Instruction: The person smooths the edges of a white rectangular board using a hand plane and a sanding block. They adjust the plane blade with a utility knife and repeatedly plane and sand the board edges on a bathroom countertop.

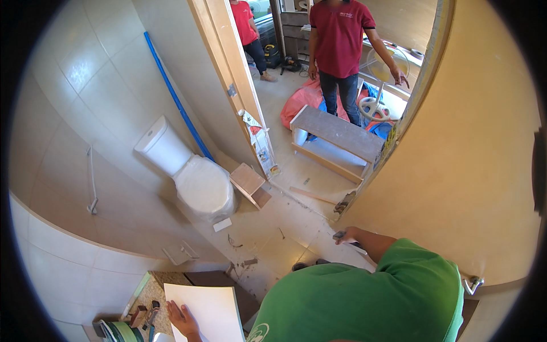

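Observation:
At the lower left my left hand (183, 322) lies flat on a white rectangular panel (211, 305), its fingers spread near the panel's left edge. The panel rests over a speckled countertop (149, 292). My right hand (354, 235) is held out to the right over the floor, its fingers closed round a small dark object that I cannot make out. A pale strip shows just below that hand, partly hidden by my arm and green sleeve.
Dark tools (151, 314) and a green roll (118, 332) lie beside the panel. Ahead stand a covered toilet (205, 185), a small wooden stool (248, 178) and a low bench (339, 134) in the doorway. Beyond it, a person in maroon (343, 40) points; another person (245, 25) stands behind.

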A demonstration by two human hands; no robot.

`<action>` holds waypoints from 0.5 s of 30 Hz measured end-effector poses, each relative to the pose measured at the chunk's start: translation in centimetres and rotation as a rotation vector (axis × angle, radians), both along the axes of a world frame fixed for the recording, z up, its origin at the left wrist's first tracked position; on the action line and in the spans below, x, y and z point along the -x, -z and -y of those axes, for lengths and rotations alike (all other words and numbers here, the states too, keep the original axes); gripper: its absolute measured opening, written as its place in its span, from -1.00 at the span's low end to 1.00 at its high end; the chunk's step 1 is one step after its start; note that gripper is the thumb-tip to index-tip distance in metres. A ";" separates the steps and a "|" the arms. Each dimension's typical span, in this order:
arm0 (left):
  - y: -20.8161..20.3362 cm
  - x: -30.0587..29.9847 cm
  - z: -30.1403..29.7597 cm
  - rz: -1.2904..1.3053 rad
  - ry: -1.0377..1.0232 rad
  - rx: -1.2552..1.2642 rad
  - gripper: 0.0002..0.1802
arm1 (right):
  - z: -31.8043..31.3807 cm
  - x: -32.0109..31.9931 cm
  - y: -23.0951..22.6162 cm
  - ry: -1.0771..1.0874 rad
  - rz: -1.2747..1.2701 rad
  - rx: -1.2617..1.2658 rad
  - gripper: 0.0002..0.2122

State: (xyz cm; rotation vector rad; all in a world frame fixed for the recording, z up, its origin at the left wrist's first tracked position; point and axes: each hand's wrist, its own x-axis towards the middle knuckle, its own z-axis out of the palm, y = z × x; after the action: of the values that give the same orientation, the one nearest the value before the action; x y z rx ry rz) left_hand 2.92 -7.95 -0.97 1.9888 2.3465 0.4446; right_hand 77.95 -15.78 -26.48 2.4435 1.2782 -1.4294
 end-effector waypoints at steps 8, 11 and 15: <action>-0.1 -0.2 0.0 -0.016 -0.041 0.037 -0.26 | -2.1 2.1 -5.3 -0.036 -0.017 0.032 -0.17; 0.0 -0.2 -0.1 0.018 -0.002 0.012 -0.26 | -2.2 2.3 -6.0 -0.026 -0.044 0.040 -0.15; 0.3 -0.1 0.0 0.034 0.001 -0.002 -0.26 | -1.7 1.9 -5.1 -0.040 -0.026 0.038 -0.16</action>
State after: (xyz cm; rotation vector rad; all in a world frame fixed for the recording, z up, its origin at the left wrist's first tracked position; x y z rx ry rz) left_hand 3.01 -7.93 -1.29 1.9668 2.3258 0.4765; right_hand 76.04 -14.10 -21.35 2.3691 1.2852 -1.4671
